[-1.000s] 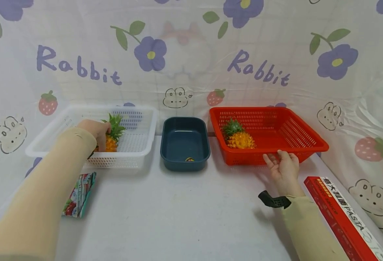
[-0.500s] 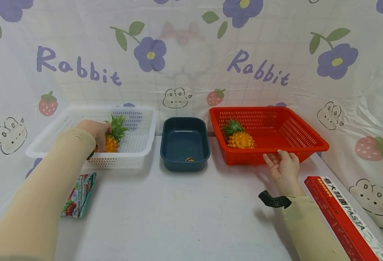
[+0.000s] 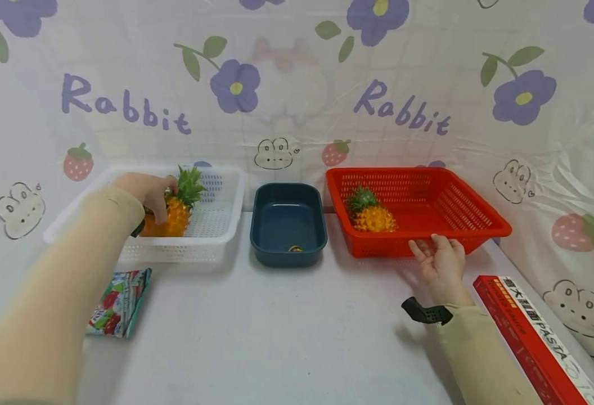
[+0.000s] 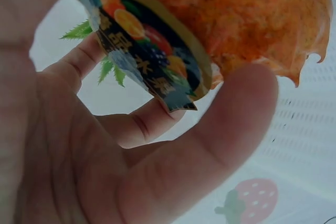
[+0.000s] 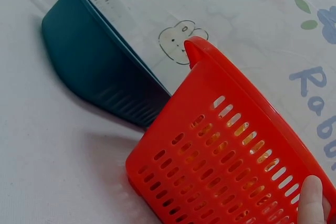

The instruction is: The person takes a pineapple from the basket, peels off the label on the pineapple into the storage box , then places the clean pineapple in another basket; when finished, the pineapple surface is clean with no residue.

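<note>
My left hand [image 3: 147, 191] holds a pineapple [image 3: 172, 216] with green leaves, inside the white basket [image 3: 216, 240]. The left wrist view has the orange body of this pineapple [image 4: 262, 19] close up. Its oval fruit label [image 4: 152, 45] is by my fingers, and my thumb lies against the lower side. At the red basket [image 3: 378, 243], fingertips of my right hand [image 3: 441, 267] touch the front rim, palm turned upward. In the right wrist view, one finger [image 5: 311, 200] rests on the outer wall of that basket. A second pineapple [image 3: 375, 218] lies at its left end.
Between the baskets stands a dark blue bin [image 3: 288, 256] with a small round item [image 3: 295, 248] at its front. A colourful snack packet [image 3: 120, 304] lies front left, partly behind the left sleeve. A long red pasta box [image 3: 535, 337] lies at the right. Patterned cloth [image 3: 297, 84] hangs behind.
The pineapple in my left hand has risen and shifted slightly right, and more of its orange body shows above the white rim. My right hand stays at the red basket.
</note>
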